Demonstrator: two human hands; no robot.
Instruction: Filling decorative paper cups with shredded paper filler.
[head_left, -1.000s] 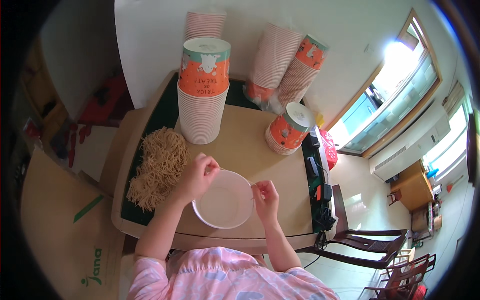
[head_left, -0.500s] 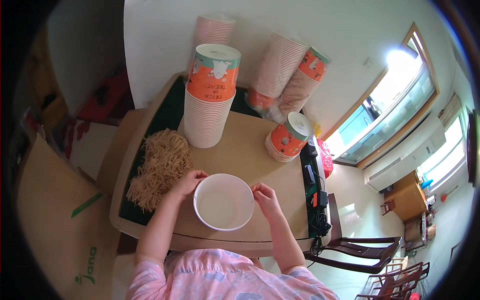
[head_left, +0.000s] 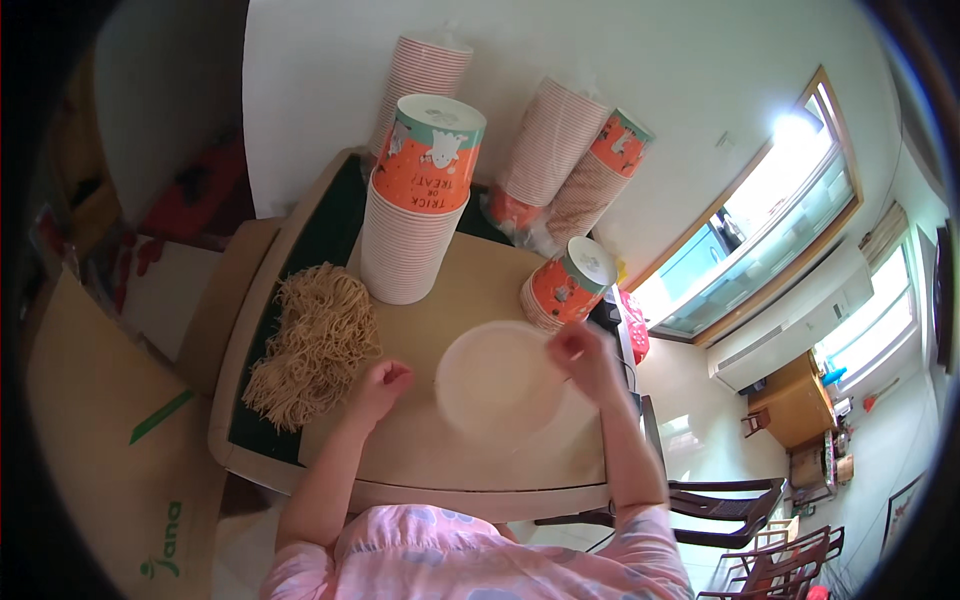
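A white paper bucket (head_left: 500, 385), mouth upward and smeared by motion, is over the middle right of the table. My right hand (head_left: 583, 355), also blurred, grips its right rim. My left hand (head_left: 382, 388) is apart from the bucket, its fingers curled together with nothing visible in them. Beside it to the left lies a loose heap of beige twine cords (head_left: 312, 345). A tall upside-down stack of paper buckets (head_left: 410, 235) stands behind, the top one orange and green. A short upside-down stack (head_left: 565, 285) sits just beyond my right hand.
Plastic-wrapped bucket stacks (head_left: 545, 150) lean by the wall at the back. A brown cardboard sheet (head_left: 440, 475) covers much of the green tabletop. A large cardboard box (head_left: 110, 400) is at the left, a dark wooden chair (head_left: 715, 505) at the right.
The bucket has moved right with my right hand. My left hand has come off its rim and stays near the cords. The view has shifted slightly.
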